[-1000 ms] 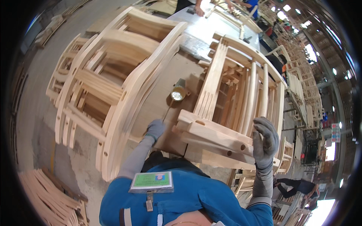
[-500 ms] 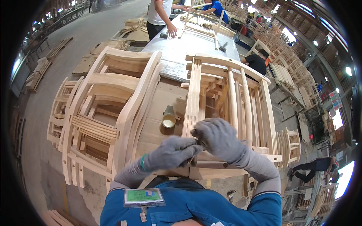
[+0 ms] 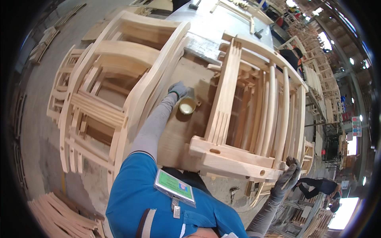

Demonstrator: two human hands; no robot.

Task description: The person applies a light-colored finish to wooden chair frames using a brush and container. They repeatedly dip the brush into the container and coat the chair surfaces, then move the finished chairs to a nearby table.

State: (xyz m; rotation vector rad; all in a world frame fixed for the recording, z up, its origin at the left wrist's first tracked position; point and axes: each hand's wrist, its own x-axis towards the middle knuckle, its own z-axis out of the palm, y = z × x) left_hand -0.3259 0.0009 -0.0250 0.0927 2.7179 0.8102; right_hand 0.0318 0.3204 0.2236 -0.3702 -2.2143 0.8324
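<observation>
My left hand, in a grey glove, reaches forward to the side of a cup holding a pale yellowish substance. Its fingers are small and partly hidden, so their grip on the cup does not show. At the near right corner of a stacked set of pale wooden chair frames, my gloved right hand is closed, with a thin pale stick between its fingers. Holes show along the near rail of that stack, and round spindles run away from it.
More curved chair frames are stacked at my left. Cardboard lies between the stacks. Beyond stands a metal-topped table with mallets and a frame. Wooden slats lie at the lower left. Another person is at the far right.
My hands, together in front of me before, are now apart. The left has gone forward to the cup, and the right has moved to the frame's right corner. The view has shifted.
</observation>
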